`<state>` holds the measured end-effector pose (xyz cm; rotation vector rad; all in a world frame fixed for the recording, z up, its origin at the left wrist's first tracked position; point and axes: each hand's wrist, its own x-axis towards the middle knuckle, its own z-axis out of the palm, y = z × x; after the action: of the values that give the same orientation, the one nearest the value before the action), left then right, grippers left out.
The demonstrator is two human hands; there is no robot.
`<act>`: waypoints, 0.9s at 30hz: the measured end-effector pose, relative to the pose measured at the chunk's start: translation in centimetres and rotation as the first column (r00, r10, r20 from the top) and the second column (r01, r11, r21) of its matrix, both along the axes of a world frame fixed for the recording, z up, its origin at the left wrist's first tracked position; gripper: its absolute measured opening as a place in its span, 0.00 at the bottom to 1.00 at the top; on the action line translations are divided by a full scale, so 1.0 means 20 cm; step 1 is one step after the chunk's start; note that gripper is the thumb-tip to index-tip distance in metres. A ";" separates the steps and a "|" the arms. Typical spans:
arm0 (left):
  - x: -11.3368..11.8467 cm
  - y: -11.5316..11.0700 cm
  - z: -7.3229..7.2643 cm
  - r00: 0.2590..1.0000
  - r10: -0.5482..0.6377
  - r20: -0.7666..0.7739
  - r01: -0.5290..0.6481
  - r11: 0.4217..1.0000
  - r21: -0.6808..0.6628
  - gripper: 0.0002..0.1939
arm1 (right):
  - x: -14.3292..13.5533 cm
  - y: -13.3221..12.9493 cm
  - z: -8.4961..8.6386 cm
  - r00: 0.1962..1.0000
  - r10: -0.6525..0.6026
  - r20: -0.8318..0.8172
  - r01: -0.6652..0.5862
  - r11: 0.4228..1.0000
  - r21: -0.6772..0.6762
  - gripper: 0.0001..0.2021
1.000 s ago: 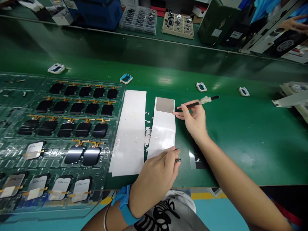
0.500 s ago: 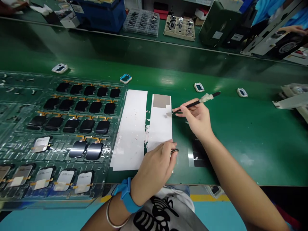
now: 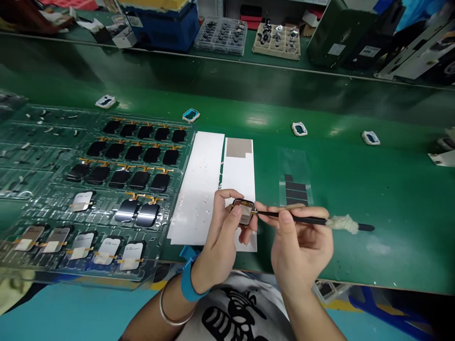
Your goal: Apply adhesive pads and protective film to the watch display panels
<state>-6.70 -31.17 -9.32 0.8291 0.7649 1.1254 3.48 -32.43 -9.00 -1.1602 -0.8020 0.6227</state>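
My left hand (image 3: 222,232) grips a small dark-edged display module (image 3: 244,211) between thumb and fingers, its back facing up with a pale square patch on it. In my right hand (image 3: 300,239) is a thin black tool (image 3: 309,219) with whitish wrapping near its far end. The tool's tip meets the module's right edge. Beneath the left hand lies a white strip (image 3: 239,175) with a grey-brown patch (image 3: 238,148) at its top. A wider white sheet (image 3: 199,189) is beside it.
A clear tray (image 3: 46,189) of display modules fills the left. Several small white frames (image 3: 299,129) lie along the back. A clear film with black strips (image 3: 296,187) is right of the white strip. A blue bin (image 3: 163,28) and parts boxes (image 3: 276,40) stand on the shelf.
The left hand now shows the module, held face down between its fingers. My right hand has moved down from the grey-brown patch, bringing the tool to the module. The view has shifted slightly.
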 end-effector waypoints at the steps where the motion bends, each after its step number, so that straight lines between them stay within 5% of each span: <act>1: 0.00 0.00 -0.01 1.000 -0.002 -0.001 0.002 1.000 0.004 0.08 | 0.00 0.00 -0.01 1.000 -0.003 0.001 0.003 1.000 -0.001 0.05; 21: 0.03 0.00 -0.05 0.978 0.097 -0.184 -0.086 0.994 0.070 0.08 | 0.02 -0.03 -0.03 0.999 0.015 -0.042 -0.014 0.999 0.034 0.05; 27: 0.01 0.00 -0.06 0.953 0.027 -0.303 0.002 0.996 0.093 0.09 | 0.33 0.03 0.09 0.961 -0.115 0.253 0.121 0.993 -0.011 0.05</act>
<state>-6.41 -31.14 -10.42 1.0942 0.9793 1.0626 10.17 -31.73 -7.29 -1.3184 -0.9336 0.3917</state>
